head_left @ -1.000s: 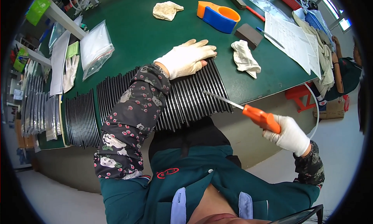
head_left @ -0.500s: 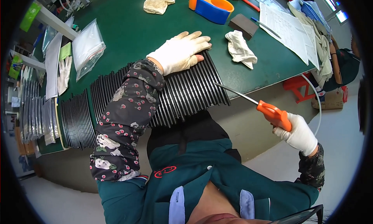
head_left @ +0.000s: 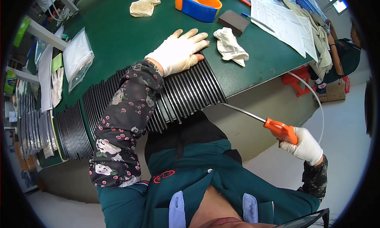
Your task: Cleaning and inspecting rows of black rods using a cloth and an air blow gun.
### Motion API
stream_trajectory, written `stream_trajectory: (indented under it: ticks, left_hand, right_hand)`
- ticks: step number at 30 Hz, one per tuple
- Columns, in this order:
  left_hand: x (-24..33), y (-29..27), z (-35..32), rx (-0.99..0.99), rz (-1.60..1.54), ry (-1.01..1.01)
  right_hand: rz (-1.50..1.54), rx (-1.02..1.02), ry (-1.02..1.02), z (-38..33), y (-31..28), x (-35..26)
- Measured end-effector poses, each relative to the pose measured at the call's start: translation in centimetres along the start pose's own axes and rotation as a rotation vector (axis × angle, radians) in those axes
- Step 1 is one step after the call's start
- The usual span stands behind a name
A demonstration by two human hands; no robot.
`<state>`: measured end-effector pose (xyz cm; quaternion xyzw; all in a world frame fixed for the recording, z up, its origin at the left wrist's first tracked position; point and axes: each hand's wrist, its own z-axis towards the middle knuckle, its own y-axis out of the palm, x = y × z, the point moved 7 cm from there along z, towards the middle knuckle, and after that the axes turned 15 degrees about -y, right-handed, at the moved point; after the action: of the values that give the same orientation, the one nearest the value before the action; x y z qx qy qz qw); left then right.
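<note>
Many thin black rods (head_left: pixel 190 91) lie side by side in a row on the green table (head_left: pixel 257 68), their near ends sticking out past its edge. Spread flat over their far part is my left hand (head_left: pixel 176 52) in a white glove, fingers apart. In my gloved right hand (head_left: pixel 308 147), beyond the table's near edge at right, is an orange air blow gun (head_left: pixel 280 130). Its long metal nozzle points left, with the tip close to the near ends of the rightmost rods. Whether the tip touches them I cannot tell. My left sleeve covers some of the rods.
Further left lie more black rods (head_left: pixel 73 133) and a clear plastic bag (head_left: pixel 79 56). Beyond my left hand are a tape dispenser (head_left: pixel 200 6), a dark block (head_left: pixel 234 22), crumpled white gloves (head_left: pixel 230 47) and papers (head_left: pixel 277 26). A pale hose (head_left: pixel 316 101) hangs at right; another person (head_left: pixel 346 56) sits beyond.
The nozzle tip has moved from above the rightmost rods toward me, to their near ends. My left hand stays flat on the rods. The whole view has shifted a little.
</note>
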<state>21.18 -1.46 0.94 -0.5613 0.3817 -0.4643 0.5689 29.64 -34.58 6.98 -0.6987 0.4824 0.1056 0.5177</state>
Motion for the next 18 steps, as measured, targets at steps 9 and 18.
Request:
stream_trajectory:
  ticks: [9,18]
  left_hand:
    - [-0.2,0.1,0.0,-0.019,0.007,-0.018]
    - [0.0,0.1,-0.2,0.002,-0.007,-0.007]
  right_hand:
    - [-0.038,-0.003,-0.018,-0.3,-0.5,0.2]
    - [-0.112,-0.079,-0.06,1.9,1.0,-2.5]
